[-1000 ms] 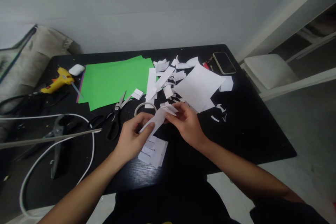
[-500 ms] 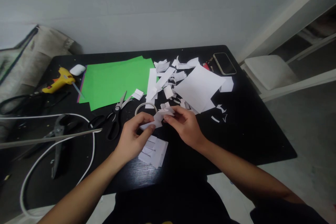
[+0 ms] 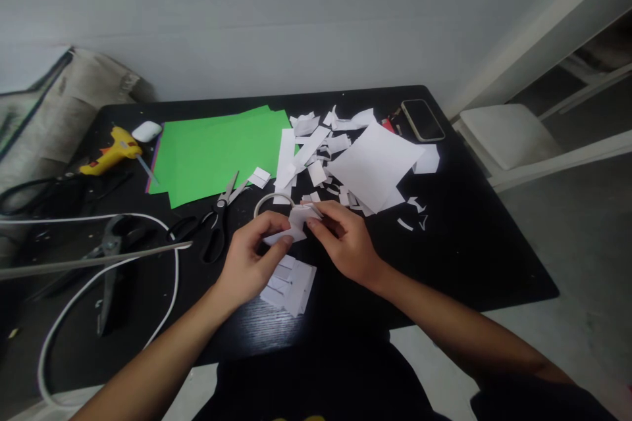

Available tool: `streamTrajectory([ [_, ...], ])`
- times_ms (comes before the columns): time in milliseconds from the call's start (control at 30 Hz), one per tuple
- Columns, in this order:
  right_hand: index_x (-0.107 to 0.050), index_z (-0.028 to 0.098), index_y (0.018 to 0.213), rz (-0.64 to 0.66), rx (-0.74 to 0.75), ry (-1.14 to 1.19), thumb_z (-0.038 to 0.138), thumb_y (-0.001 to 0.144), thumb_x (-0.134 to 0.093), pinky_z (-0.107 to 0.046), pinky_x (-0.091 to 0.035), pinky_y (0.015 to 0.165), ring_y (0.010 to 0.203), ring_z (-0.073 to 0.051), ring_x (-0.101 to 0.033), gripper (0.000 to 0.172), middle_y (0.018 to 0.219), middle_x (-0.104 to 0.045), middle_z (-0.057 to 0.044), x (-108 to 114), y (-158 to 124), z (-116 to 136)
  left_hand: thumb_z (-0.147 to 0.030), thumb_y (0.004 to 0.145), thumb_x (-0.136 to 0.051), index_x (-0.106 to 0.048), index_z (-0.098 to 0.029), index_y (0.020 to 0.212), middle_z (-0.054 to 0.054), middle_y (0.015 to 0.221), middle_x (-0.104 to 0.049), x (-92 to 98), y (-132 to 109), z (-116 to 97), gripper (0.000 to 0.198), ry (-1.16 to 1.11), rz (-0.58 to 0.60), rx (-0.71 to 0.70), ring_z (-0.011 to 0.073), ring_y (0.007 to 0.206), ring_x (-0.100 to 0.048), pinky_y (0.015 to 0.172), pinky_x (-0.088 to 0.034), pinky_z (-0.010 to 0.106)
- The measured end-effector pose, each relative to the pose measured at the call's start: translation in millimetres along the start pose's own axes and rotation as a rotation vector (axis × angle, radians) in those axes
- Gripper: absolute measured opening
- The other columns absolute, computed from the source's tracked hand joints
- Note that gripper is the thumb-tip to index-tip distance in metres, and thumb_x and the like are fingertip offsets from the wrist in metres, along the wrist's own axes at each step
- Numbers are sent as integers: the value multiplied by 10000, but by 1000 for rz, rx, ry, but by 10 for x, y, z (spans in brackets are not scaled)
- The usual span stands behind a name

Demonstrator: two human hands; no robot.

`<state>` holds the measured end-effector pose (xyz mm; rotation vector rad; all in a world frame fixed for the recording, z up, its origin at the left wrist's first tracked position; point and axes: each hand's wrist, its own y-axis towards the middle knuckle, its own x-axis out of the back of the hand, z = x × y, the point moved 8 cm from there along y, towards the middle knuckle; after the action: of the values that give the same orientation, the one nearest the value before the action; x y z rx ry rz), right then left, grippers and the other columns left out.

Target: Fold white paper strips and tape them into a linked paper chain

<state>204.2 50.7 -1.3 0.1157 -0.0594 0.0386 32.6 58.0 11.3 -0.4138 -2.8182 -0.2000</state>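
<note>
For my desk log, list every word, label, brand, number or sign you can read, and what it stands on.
No text can be read anywhere.
Held white paper: none legible.
Stacked paper pieces: dark lines, no legible letters.
Yellow glue gun: any marking is too small and blurred.
Phone: no legible text on its dark screen.

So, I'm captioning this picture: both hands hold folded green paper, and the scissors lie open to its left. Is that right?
Not quite: the head view shows that the folded paper in the left hand and right hand is white, not green. The scissors do lie open to its left.
</note>
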Motion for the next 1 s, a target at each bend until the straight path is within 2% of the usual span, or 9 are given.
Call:
streamTrajectory([
  [67,-700,277,1162,-15,-21,21,348,968,-710,-447,-602,982,1102,-249,-720,207,1183,-746,-68,7,-10,-13,-247,914,-677,-699,-192,936,34,898,-713,5,0,-13,63,-3,-10,-11,181,834,-661,765,-513,297],
  [200,-608,265,1035,-46,-80,70,367,929,-757,-419,-625,930,1011,-230,-739,209,1048,-739,-48,19,-25,-48,-246,919,-681,-700,-195,946,33,916,-715,8,0,-26,61,3,-13,-25,183,857,-669,785,-516,301],
  [367,-523,258,887,23,-81,182,347,924,-761,-403,-608,969,1124,-234,-736,257,1155,-752,-68,-39,-28,-19,-236,931,-676,-696,-193,948,30,915,-711,9,-10,-32,51,5,-4,-35,173,853,-662,785,-508,291],
  [533,-554,238,879,68,-108,227,346,868,-815,-408,-592,984,1128,-241,-722,283,1192,-723,-84,-65,-25,-31,-237,941,-679,-703,-190,971,47,965,-731,-15,-9,-10,61,-32,18,-34,195,909,-679,833,-515,313],
  [700,-573,230,901,110,-119,278,329,845,-840,-405,-571,995,1077,-221,-708,291,1141,-715,-69,-100,-25,-28,-226,934,-689,-715,-195,971,53,966,-743,-14,-6,-12,55,-60,15,-46,210,911,-690,830,-521,326],
  [1000,-573,228,893,143,-107,276,273,785,-885,-336,-554,855,881,-160,-647,334,954,-647,-3,-112,-20,7,-222,947,-677,-722,-202,983,48,967,-750,-19,-7,-36,62,-70,26,-57,206,909,-703,829,-532,324],
])
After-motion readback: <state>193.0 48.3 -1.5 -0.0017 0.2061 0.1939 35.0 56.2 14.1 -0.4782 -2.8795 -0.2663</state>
